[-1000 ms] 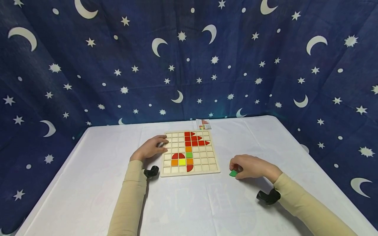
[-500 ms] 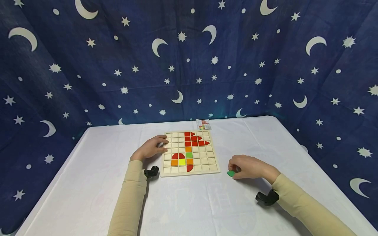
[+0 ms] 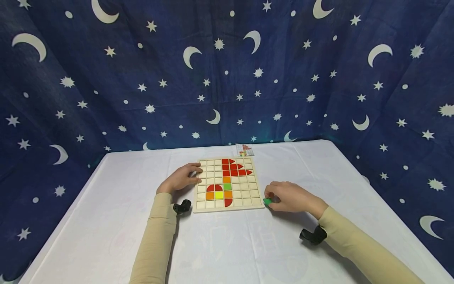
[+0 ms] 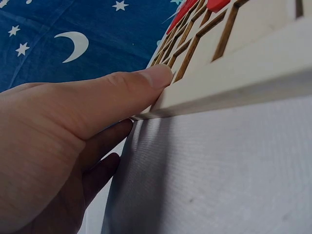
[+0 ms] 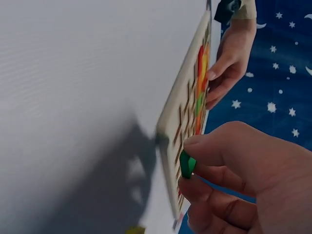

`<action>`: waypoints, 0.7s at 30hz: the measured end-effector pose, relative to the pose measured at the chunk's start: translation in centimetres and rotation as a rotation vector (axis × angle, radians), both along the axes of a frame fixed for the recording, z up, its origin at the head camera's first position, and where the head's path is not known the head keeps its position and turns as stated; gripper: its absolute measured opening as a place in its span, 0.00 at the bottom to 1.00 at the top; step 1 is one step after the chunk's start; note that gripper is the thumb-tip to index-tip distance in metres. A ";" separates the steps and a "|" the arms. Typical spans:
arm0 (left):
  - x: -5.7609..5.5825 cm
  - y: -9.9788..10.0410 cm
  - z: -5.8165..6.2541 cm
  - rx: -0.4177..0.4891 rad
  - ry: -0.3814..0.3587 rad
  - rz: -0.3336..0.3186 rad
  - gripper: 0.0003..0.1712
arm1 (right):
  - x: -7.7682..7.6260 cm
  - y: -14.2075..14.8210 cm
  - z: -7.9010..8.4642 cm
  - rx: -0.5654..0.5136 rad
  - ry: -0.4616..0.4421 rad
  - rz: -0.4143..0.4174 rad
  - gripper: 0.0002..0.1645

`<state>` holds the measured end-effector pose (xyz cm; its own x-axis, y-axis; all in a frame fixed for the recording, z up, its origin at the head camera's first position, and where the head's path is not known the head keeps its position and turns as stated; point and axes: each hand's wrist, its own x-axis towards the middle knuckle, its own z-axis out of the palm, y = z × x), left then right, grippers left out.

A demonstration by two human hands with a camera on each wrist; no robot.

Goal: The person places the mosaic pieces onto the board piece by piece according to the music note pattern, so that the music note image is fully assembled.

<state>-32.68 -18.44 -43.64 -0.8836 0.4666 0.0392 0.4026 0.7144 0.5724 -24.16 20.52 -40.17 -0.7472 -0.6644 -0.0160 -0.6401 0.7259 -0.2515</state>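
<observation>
A square wooden grid board [image 3: 244, 193] lies on the white table, with red, orange, yellow and green flat tiles in some of its cells. My left hand [image 3: 181, 177] rests at the board's left edge; in the left wrist view its straight thumb [image 4: 131, 87] lies on the rim, with other fingers beside the edge. My right hand [image 3: 294, 197] pinches a small green tile [image 5: 186, 164] between thumb and fingertips, just off the board's near right corner. The tile's full outline is partly covered by the fingers.
A small printed card [image 3: 244, 150] with a coloured grid pattern lies behind the board. A dark blue cloth [image 3: 227, 79] with moons and stars hangs around the table. A yellow object [image 5: 135, 229] shows at the bottom of the right wrist view.
My right hand has moved left and slightly away from me, bringing the green tile from the bare tablecloth to the board's right corner. The left hand has stayed at the board's edge.
</observation>
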 end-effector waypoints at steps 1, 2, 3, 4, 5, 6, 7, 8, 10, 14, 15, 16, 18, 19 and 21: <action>0.0 0.0 0.0 -0.005 -0.004 0.003 0.27 | -0.1 -0.3 0.1 -0.007 0.004 0.014 0.07; 0.0 0.0 0.0 -0.002 -0.021 0.011 0.27 | -0.1 -0.6 0.2 -0.010 0.007 0.027 0.07; 0.0 0.0 0.0 -0.005 -0.028 0.015 0.27 | -0.2 -1.0 0.2 -0.011 0.009 0.039 0.07; 0.0 0.0 0.0 -0.010 -0.034 0.019 0.27 | -0.2 -1.4 0.2 -0.010 0.010 0.048 0.07; 0.0 0.1 0.0 -0.013 -0.038 0.022 0.27 | -0.2 -1.8 0.1 -0.013 0.012 0.057 0.07; 0.0 0.1 0.0 -0.015 -0.041 0.025 0.27 | -0.2 -2.1 0.1 -0.013 0.009 0.064 0.07; 0.0 0.2 0.0 -0.017 -0.042 0.024 0.27 | -0.2 -2.4 0.0 -0.015 0.010 0.069 0.07; -0.1 0.2 -0.1 -0.019 -0.041 0.022 0.26 | -0.1 -2.7 -0.1 -0.018 0.013 0.074 0.07; -0.1 0.3 -0.1 -0.020 -0.041 0.020 0.26 | 0.0 -3.3 -0.1 -0.029 0.026 0.080 0.06; -0.4 0.4 -0.3 -0.024 -0.034 0.020 0.26 | 0.1 -4.9 0.1 -0.044 0.065 0.085 0.07; -0.4 0.4 -0.3 -0.023 -0.036 0.024 0.26 | 0.1 -5.4 0.1 -0.048 0.076 0.087 0.07; -0.4 0.3 -0.3 -0.025 -0.037 0.025 0.26 | 0.0 -5.9 0.1 -0.053 0.084 0.090 0.07; -0.4 0.2 -0.3 -0.023 -0.040 0.029 0.27 | -0.1 -7.1 0.2 -0.058 0.098 0.097 0.07; -0.4 0.2 -0.3 -0.024 -0.041 0.029 0.27 | -0.1 -7.8 0.1 -0.060 0.105 0.103 0.07; -0.4 0.1 -0.2 -0.023 -0.040 0.029 0.27 | -0.3 -9.2 0.1 -0.066 0.110 0.114 0.07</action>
<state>-33.09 -18.36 -43.88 -0.8976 0.4408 -0.0071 0.3581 0.7384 0.5714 -24.45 11.30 -40.07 -0.6615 -0.7421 0.1081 -0.7438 0.6309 -0.2205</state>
